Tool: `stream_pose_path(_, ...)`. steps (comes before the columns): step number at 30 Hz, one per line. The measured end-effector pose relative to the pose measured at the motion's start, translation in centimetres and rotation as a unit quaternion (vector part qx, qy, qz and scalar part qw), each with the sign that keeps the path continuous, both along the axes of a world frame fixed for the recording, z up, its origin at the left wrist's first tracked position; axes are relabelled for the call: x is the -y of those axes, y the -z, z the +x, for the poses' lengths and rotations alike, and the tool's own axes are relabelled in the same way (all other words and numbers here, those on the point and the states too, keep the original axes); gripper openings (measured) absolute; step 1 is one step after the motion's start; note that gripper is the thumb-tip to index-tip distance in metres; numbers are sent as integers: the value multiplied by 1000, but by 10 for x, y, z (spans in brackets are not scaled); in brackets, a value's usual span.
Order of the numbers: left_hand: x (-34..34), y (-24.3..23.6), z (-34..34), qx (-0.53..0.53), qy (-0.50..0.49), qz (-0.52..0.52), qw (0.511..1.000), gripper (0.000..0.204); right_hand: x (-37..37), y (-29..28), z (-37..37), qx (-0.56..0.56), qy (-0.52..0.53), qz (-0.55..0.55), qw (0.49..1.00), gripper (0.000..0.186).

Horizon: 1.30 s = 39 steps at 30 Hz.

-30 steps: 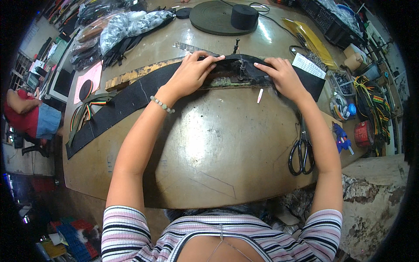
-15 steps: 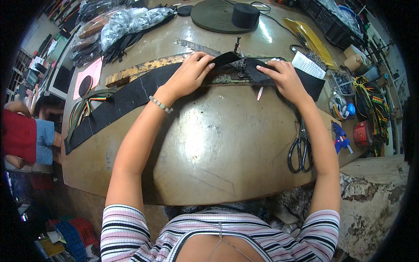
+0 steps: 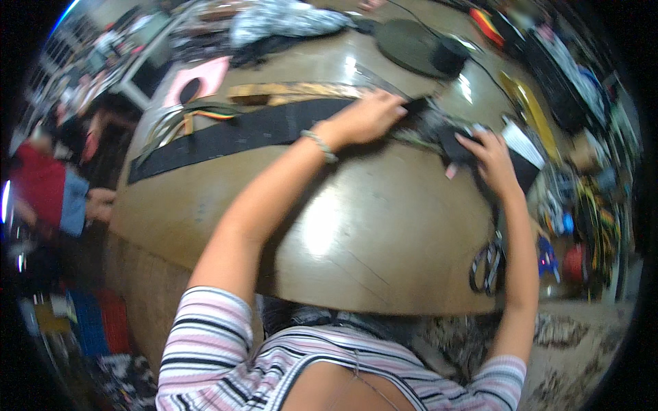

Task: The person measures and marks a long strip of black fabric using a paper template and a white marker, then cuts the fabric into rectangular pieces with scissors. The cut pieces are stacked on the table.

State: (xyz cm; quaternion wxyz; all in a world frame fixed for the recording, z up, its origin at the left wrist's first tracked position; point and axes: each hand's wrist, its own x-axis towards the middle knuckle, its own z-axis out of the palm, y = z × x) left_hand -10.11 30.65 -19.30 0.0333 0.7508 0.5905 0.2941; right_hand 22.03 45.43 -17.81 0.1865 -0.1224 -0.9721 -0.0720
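A wide black fabric strip (image 3: 253, 129) stretches over the table from the left toward a small dark metal fixture (image 3: 426, 129), which motion blur leaves indistinct. My left hand (image 3: 370, 118) is closed on the strip just left of the fixture, thumb and fingers pinching a raised part. On the fixture's other side, my right hand (image 3: 492, 159) grips more black fabric (image 3: 455, 145), its fingers bent over the edge. Whether both parts are one continuous strip I cannot tell. Close below the right hand's fabric lies a small pale pink object (image 3: 451, 170).
Black-handled scissors (image 3: 486, 267) lie by my right forearm. A yellow-black ruler-like bar (image 3: 301, 92) runs behind the strip. Rolled dark webbing (image 3: 411, 49), plastic-wrapped bundles (image 3: 288, 27) and striped ribbons (image 3: 205, 114) surround the work. A person in red (image 3: 40, 179) is at far left.
The whole view has turned and blurred, so table and hands appear shifted rightward. Both hands keep their hold on the black fabric either side of the fixture.
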Motion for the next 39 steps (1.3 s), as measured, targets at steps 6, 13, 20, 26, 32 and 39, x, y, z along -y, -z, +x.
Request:
stream_pose_path(6, 9, -3, -3, 133, 4, 23, 991, 36, 57, -43, 11, -27, 122, 16, 992, 72)
stream_pose_path(13, 19, -53, -9, 91, 46, 125, 987, 55, 203, -40, -31, 90, -49, -155, 983, 62)
stream_pose_path(20, 28, -91, 33, 73, 112, 110, 985, 108, 264, -26, -93, 109, -233, -113, 960, 68)
stream_pose_path(26, 54, -109, 100, 13, -108, 139, 984, 91, 206, -59, -202, 131, -15, 193, 972, 60)
stream_pose_path(32, 58, -81, 57, 110, -37, 241, 964, 115, 116, -110, -173, 94, -79, 251, 960, 52)
stream_pose_path(39, 48, -32, 21, 17, -123, 184, 975, 99, 67, -172, -100, 76, -132, 210, 966, 50)
